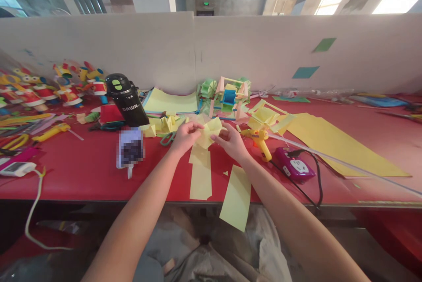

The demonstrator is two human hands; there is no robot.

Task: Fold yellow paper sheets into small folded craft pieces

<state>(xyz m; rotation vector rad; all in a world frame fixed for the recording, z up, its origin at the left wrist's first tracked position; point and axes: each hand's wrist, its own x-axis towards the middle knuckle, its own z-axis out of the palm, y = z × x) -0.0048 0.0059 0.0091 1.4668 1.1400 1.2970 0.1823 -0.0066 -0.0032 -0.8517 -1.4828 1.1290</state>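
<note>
Between my two hands is a pale yellow folded paper piece [211, 131], its flaps standing out and slightly blurred. My left hand [187, 136] pinches its left side. On the other side, the fingers of my right hand [231, 141] are closed on its right edge. Below it a pale yellow paper strip [200, 181] lies on the red table, and another yellow paper sheet [237, 198] juts over the front edge. Green-handled scissors [168, 139] lie by my left hand. A yellow glue gun [260, 141] rests just right of my right hand.
A black flask [127, 102] and a phone-like device [130, 148] stand left. Behind my hands is a paper wheel model [231, 97]. A purple power socket [294, 165] with a cable and large yellow sheets [343, 146] lie right. Paper figures [66, 84] crowd the far left.
</note>
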